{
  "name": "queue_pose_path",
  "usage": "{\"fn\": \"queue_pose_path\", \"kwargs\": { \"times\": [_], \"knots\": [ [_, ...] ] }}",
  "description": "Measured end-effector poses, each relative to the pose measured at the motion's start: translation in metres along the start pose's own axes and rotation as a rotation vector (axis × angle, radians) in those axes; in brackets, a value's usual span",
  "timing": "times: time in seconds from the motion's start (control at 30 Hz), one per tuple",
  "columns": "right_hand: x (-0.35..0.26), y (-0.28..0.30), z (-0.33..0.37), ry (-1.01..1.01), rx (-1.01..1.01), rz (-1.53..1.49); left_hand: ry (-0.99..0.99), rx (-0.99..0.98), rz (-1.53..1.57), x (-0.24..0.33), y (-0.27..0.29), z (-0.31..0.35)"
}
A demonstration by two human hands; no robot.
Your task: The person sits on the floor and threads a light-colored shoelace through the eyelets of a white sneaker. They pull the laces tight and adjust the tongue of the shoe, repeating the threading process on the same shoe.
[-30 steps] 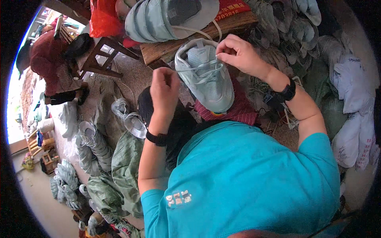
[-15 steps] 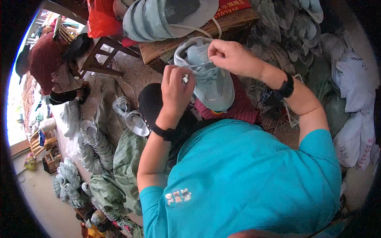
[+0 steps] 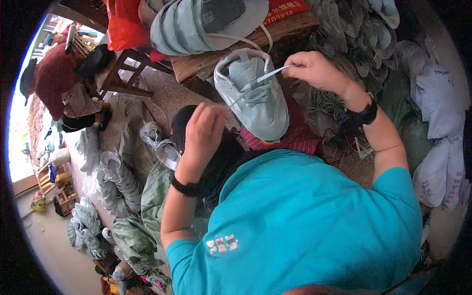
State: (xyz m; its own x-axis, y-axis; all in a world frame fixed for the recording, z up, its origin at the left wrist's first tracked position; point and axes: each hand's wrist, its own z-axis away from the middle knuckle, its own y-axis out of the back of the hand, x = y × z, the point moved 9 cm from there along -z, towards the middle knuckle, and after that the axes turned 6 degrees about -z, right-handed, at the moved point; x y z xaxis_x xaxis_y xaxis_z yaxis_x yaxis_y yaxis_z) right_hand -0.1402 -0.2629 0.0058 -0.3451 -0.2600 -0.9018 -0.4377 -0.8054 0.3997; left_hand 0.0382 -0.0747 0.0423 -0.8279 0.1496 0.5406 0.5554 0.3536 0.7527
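A pale grey-green sneaker rests on a dark red striped cloth over my lap, its opening toward the bench. My right hand pinches one end of its flat light shoelace and holds it taut, up and to the right. On the other side my left hand is closed around the other lace end, which runs from the shoe's throat to my fingers. The laces cross over the tongue. Most of the lace end inside my left fingers is hidden.
Nested grey sneakers lie on a wooden bench just beyond the shoe. Beside them hangs a red plastic bag. More stacked shoes and green sacks cover the floor at left. White bags stand at right.
Both hands have moved apart from the shoe's throat, the right one to the right, the left one down and left. The laces are now pulled out tight between them.
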Motion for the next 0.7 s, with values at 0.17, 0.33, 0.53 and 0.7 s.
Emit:
{"fn": "queue_pose_path", "kwargs": {
  "times": [0.17, 0.33, 0.53, 0.7],
  "knots": [
    [0.004, 0.020, 0.021, -0.156, -0.042, -0.409, 0.175, 0.009, -0.098, -0.036, 0.030, 0.018],
    [0.013, 0.031, 0.012, 0.312, 0.250, 0.316, 0.128, 0.096, -0.358, -0.050, 0.053, 0.019],
    [0.002, -0.001, 0.007, 0.022, -0.014, 0.036, 0.420, 0.185, -0.177, -0.086, 0.057, 0.038],
    [-0.077, -0.021, 0.025, 0.073, -0.230, -0.680, 0.652, 0.473, 1.392, -0.078, 0.036, 0.020]
  ]
}}
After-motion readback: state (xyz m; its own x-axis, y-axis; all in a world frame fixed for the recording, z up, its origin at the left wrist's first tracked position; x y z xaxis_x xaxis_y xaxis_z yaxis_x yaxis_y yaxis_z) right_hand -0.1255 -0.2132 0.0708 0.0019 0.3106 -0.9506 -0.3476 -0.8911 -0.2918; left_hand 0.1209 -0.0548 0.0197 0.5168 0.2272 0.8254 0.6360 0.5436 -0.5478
